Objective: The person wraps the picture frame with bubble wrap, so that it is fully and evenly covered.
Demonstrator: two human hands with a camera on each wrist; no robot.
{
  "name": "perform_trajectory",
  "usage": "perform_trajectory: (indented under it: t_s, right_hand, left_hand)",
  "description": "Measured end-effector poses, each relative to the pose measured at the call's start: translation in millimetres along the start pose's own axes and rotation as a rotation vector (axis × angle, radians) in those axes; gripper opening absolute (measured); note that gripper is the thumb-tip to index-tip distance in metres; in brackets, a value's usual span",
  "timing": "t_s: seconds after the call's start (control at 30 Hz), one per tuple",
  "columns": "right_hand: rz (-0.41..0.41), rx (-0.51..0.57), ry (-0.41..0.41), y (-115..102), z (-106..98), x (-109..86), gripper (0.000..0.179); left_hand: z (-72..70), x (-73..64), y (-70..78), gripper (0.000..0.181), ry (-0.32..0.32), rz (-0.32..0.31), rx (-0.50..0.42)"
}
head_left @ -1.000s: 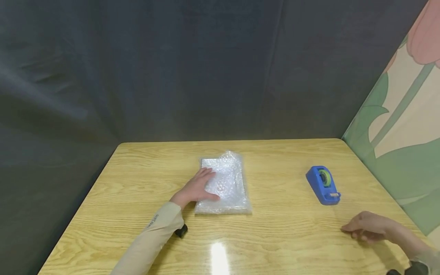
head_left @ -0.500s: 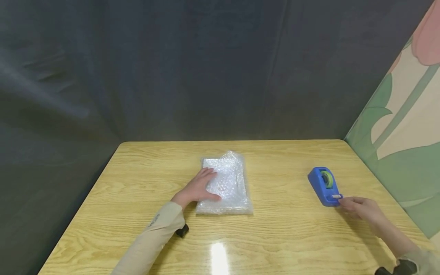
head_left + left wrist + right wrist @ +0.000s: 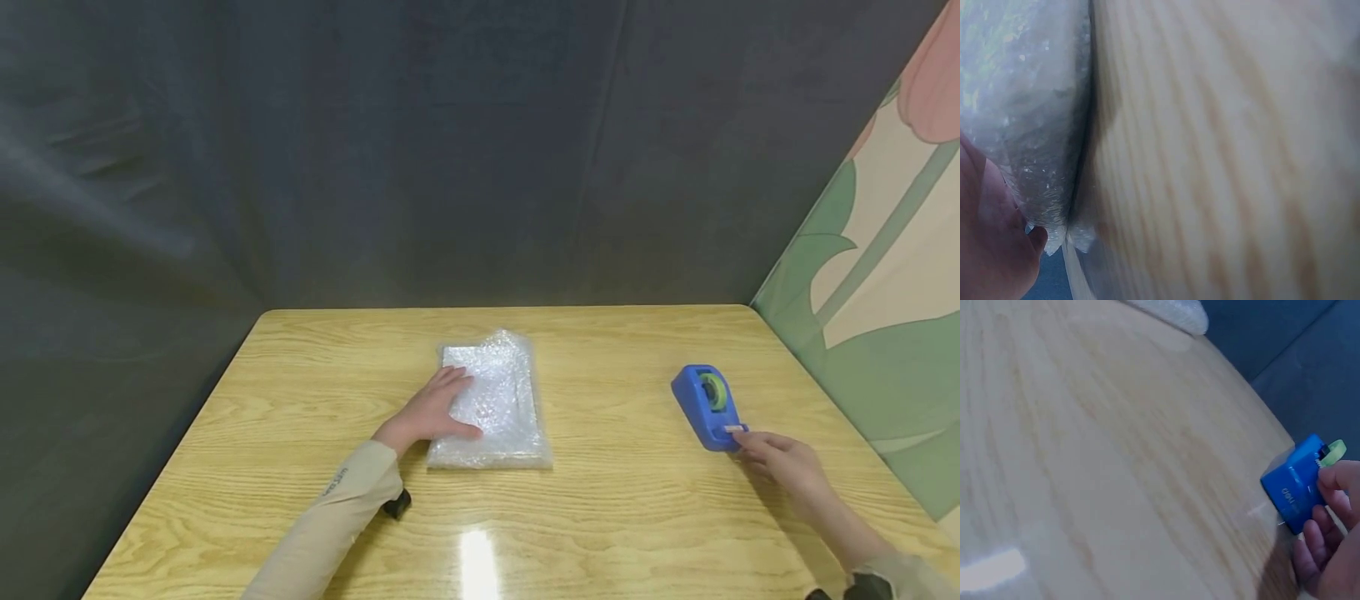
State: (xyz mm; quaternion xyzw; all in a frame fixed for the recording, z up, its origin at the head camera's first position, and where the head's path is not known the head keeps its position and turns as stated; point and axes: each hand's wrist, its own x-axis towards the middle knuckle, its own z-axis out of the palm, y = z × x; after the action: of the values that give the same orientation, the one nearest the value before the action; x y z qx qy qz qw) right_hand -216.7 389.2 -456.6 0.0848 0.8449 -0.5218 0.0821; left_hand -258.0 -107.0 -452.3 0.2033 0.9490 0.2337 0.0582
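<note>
A flat rectangular item in bubble wrap (image 3: pixel 506 408) lies in the middle of the table. My left hand (image 3: pixel 433 410) rests on its left side with fingers spread. In the left wrist view, that hand (image 3: pixel 994 250) shows beside the wrinkled wrap (image 3: pixel 1029 94). On the right stands a blue tape dispenser (image 3: pixel 697 407) with a green roll of tape (image 3: pixel 715 391). My right hand (image 3: pixel 791 468) is at its cutter end, thumb and forefinger pinching the tape's end there. The right wrist view shows these fingers against the dispenser (image 3: pixel 1291 494); the pinched bit of tape is mostly hidden.
The wooden table (image 3: pixel 600 525) has its far edge against a dark curtain (image 3: pixel 480 167). A wall with a flower pattern (image 3: pixel 892 333) runs along the right side. Light glares off the table's near middle.
My right hand has moved left and forward from the table's right side to the dispenser's cutter end, and its fingers have taken hold there. The left hand and wrapped item have stayed put.
</note>
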Motion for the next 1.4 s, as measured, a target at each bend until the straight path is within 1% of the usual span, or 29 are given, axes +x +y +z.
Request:
perform_trajectory:
  t_s: [0.13, 0.2, 0.27, 0.37, 0.6, 0.7, 0.77, 0.87, 0.97, 1.03, 1.1, 1.17, 1.23, 1.33, 1.4]
  right_hand:
    - [-0.111, -0.165, 0.14, 1, 9, -4.0, 0.055]
    - [-0.152, -0.237, 0.203, 2, 12, -5.1, 0.05]
    - [-0.18, -0.267, 0.242, 4, 15, -5.4, 0.047]
    - [-0.188, -0.273, 0.257, 5, 16, -5.1, 0.046]
    - [-0.21, -0.279, 0.254, 8, 12, -5.8, 0.042]
    - [-0.22, -0.242, 0.236, 9, 9, -9.8, 0.042]
    - [-0.237, -0.227, 0.214, 5, 7, -13.2, 0.044]
    - [-0.285, -0.233, 0.193, -14, 7, -18.5, 0.044]
    - [-0.362, -0.25, 0.193, -41, 10, -23.3, 0.038]
    - [-0.413, -0.253, 0.181, -60, 14, -25.0, 0.035]
    - [-0.462, -0.229, 0.151, -77, 22, -24.6, 0.03]
    - [-0.509, -0.214, 0.121, -92, 34, -22.9, 0.026]
    - [-0.558, -0.193, 0.11, -104, 50, -19.8, 0.023]
    - [-0.628, -0.146, 0.086, -118, 77, -13.2, 0.02]
    - [-0.647, -0.108, 0.058, -126, 97, -8.7, 0.019]
  left_hand:
    - [-0.3, 0.2, -1.0, 0.094, 0.007, 0.002, 0.002]
    - [-0.2, 0.4, -1.6, 0.094, 0.009, 0.004, 0.001]
    - [-0.1, 0.4, -1.9, 0.094, 0.01, 0.004, -0.001]
    - [0.1, 0.2, -2.2, 0.093, 0.008, 0.0, -0.006]
    - [-0.2, -0.8, -1.2, 0.093, 0.001, -0.011, -0.021]
    - [-0.6, -1.0, -0.5, 0.093, 0.0, -0.007, -0.023]
    - [-0.8, -1.0, 0.0, 0.093, -0.002, -0.004, -0.024]
    - [-1.2, -1.2, 0.8, 0.092, -0.001, -0.002, -0.026]
    - [-1.3, -1.4, 1.7, 0.092, 0.001, -0.004, -0.018]
    - [-1.5, -1.6, 1.8, 0.092, 0.004, -0.004, -0.021]
    - [-1.6, -1.7, 1.0, 0.093, 0.004, -0.009, -0.021]
    - [-1.6, -1.3, 0.3, 0.093, 0.004, -0.013, -0.018]
    - [-1.3, -0.5, -0.6, 0.094, 0.002, -0.016, -0.011]
    - [-0.4, 0.6, -1.7, 0.094, -0.001, -0.009, -0.013]
    - [0.1, 1.0, -2.0, 0.094, -0.002, -0.002, -0.022]
